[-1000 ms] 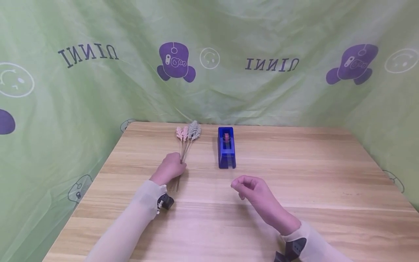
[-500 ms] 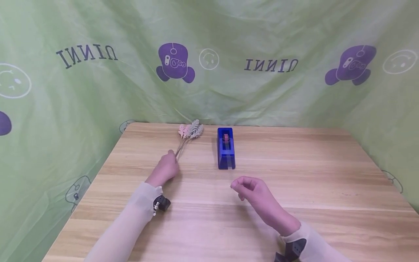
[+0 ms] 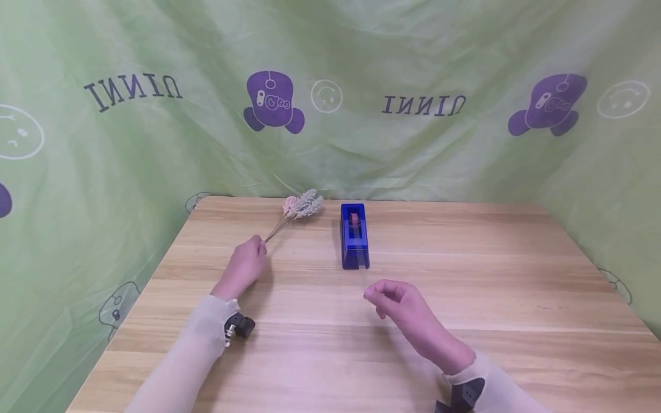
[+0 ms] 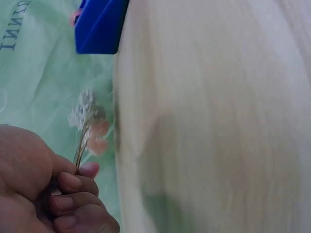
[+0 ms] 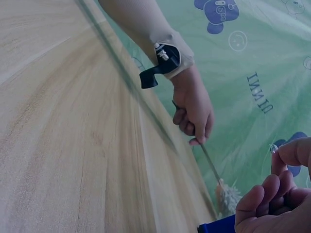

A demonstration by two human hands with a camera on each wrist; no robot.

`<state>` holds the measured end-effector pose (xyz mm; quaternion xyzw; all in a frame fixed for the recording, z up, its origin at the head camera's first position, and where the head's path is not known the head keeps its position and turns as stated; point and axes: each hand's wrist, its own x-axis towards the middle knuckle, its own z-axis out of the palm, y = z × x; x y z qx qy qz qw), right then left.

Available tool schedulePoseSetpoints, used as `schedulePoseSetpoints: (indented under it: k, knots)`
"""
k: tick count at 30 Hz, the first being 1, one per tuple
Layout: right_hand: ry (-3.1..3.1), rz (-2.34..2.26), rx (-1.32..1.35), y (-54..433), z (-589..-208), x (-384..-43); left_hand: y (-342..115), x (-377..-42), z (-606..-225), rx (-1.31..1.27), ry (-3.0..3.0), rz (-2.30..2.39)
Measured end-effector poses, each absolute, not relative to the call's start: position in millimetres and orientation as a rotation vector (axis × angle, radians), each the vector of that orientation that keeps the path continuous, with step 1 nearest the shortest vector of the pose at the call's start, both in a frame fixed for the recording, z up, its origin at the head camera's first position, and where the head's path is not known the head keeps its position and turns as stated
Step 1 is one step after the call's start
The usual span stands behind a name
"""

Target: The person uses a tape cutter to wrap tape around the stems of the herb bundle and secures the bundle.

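Observation:
My left hand [image 3: 241, 267] grips the thin stems of a small bunch of artificial flowers [image 3: 303, 205], with pink and pale grey heads pointing away to the back right. In the left wrist view the fingers curl round the stems, and the flower heads [image 4: 89, 114] stick out beyond the thumb. My right hand [image 3: 408, 310] pinches a small piece of clear tape [image 5: 274, 148] between thumb and fingertip, in front of the tape dispenser. That blue tape dispenser [image 3: 354, 236] stands on the table between the two hands and farther back, a reddish roll core inside it.
The wooden table [image 3: 465, 252] reaches back to a green printed curtain [image 3: 330, 149], which also hangs along both sides. Each wrist carries a black camera mount [image 3: 240, 326].
My left hand has moved left and slightly toward me, and the flowers in it have tilted to the right, their stems more slanted. The right hand stays almost where it was.

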<state>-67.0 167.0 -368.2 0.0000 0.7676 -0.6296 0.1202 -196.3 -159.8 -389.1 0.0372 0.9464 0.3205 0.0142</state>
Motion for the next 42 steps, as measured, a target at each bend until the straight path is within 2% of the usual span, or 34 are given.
schedulePoseSetpoints:
  k: [17,26,34,42]
  knots:
    - [2.240,-1.826,-0.018,165,-366,-68,-231,-173,-364,0.194,2.826,0.995]
    - [2.238,-1.836,-0.001,165,-363,-70,-262,-161,-353,0.379,2.602,0.994]
    - [2.227,-1.856,-0.021,166,-360,-70,-266,-155,-351,0.498,2.419,0.997]
    - [2.219,-1.880,-0.029,167,-359,-70,-246,-154,-354,0.632,2.352,1.009]
